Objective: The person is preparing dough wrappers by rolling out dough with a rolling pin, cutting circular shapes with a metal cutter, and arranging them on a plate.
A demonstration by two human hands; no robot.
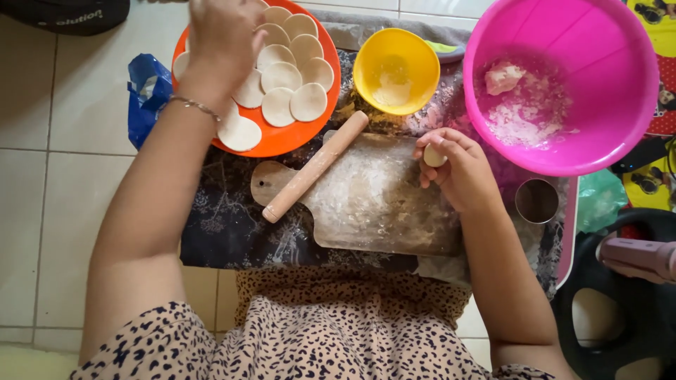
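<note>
While seen from the head camera: right hand [461,169] curled shut around a small, pale, smooth dough ball [434,156], over the floured wooden board [380,204] near the rolling pin [315,167]; left hand [222,42] spread loosely, holding nothing, resting on flat round dough discs [282,74] stacked on the orange plate [296,137]

Thin chain bracelet [191,105] on left wrist; spotted, leopard-print clothing [338,331].

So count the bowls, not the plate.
2. A yellow bowl sits at the top centre beyond the board, and a larger pink bowl with floury dough sits to its right. None seems hidden.
</note>
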